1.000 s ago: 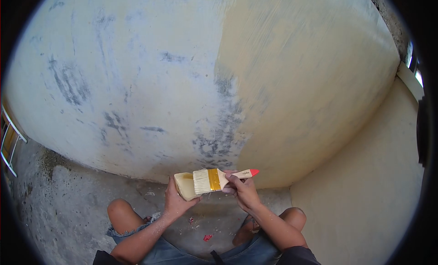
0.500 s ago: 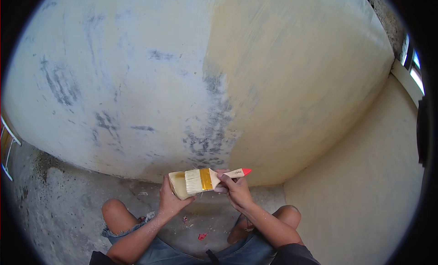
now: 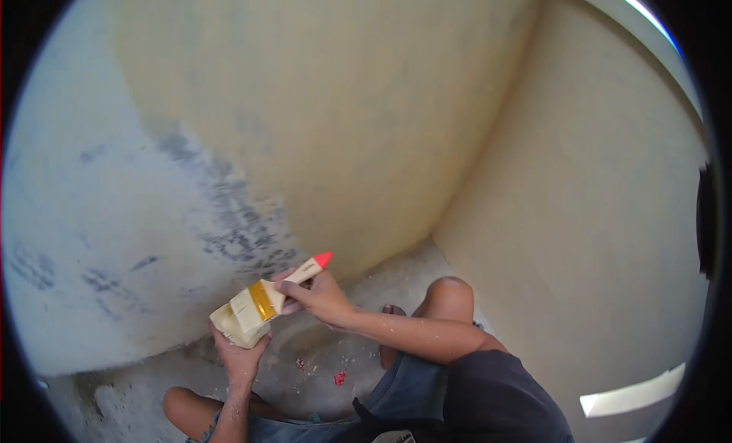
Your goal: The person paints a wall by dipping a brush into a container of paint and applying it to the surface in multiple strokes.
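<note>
I am gripping the paintbrush (image 3: pixel 263 296) handle in my right hand (image 3: pixel 320 296), its bristles resting on what is probably a paint-filled cup (image 3: pixel 232 326) in my left hand (image 3: pixel 239 357).

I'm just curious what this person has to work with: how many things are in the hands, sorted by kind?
Paintbrushes: 1, the paintbrush gripped by the right hand
Paint containers: 1, the small cream container held in the left hand
Total: 2
</note>
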Demonstrator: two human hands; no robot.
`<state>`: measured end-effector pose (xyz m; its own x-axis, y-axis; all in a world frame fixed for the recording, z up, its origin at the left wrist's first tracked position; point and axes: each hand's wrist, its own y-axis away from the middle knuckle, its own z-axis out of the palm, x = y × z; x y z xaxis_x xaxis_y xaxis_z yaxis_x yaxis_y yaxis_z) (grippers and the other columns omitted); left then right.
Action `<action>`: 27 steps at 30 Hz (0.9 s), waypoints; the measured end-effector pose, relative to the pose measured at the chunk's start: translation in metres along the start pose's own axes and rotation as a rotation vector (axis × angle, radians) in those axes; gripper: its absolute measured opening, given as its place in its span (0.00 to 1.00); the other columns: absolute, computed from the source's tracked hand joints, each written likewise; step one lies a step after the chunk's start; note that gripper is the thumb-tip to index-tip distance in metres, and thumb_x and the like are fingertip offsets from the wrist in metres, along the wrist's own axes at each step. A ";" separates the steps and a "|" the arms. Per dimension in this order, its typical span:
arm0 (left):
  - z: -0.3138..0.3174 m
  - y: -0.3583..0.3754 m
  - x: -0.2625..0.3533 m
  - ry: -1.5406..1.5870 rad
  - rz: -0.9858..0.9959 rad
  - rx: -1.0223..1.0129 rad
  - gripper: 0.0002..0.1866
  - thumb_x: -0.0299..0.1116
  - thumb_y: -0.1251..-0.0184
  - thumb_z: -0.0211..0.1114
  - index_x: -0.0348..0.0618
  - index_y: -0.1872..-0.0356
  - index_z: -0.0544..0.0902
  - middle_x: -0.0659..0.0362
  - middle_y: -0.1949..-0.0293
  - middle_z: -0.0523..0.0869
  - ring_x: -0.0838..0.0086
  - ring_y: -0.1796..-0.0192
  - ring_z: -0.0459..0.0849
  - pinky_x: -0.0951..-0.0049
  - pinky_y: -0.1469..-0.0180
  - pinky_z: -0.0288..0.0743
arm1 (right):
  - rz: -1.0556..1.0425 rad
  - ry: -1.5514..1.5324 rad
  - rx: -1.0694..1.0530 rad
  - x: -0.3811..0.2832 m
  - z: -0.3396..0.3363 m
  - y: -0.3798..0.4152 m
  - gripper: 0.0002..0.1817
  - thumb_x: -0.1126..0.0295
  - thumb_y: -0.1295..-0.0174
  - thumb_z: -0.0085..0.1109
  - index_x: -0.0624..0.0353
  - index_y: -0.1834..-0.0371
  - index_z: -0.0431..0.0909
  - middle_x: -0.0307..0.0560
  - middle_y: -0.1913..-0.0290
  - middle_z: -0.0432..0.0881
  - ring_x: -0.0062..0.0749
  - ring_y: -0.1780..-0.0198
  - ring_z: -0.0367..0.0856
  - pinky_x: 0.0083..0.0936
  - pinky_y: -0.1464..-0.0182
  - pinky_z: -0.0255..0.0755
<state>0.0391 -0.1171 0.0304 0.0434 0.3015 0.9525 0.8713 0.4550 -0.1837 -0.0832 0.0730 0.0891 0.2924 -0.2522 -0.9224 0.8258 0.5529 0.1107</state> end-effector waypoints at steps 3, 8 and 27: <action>0.004 -0.001 -0.002 -0.046 -0.003 -0.028 0.48 0.27 0.55 0.85 0.36 0.32 0.65 0.52 0.38 0.79 0.66 0.37 0.80 0.64 0.33 0.74 | 0.040 -0.112 0.015 -0.004 0.002 0.004 0.16 0.69 0.28 0.63 0.70 0.45 0.79 0.52 0.50 0.86 0.33 0.52 0.89 0.29 0.52 0.89; 0.006 -0.002 -0.016 -0.096 0.022 0.000 0.48 0.29 0.52 0.85 0.35 0.30 0.66 0.51 0.36 0.78 0.64 0.36 0.79 0.63 0.31 0.72 | 0.008 -0.167 0.031 0.003 0.000 0.001 0.15 0.69 0.29 0.64 0.70 0.47 0.79 0.51 0.53 0.86 0.32 0.54 0.89 0.29 0.53 0.89; -0.012 0.005 0.010 -0.055 0.100 0.115 0.42 0.27 0.51 0.86 0.35 0.35 0.70 0.52 0.43 0.84 0.68 0.41 0.84 0.65 0.38 0.79 | -0.339 -0.231 0.198 -0.050 0.000 0.008 0.19 0.68 0.26 0.63 0.67 0.38 0.77 0.51 0.46 0.85 0.31 0.50 0.88 0.28 0.52 0.89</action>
<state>0.0501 -0.1221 0.0415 0.0977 0.3945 0.9137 0.8021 0.5123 -0.3070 -0.0909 0.0904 0.1358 0.0710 -0.5755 -0.8147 0.9631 0.2522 -0.0942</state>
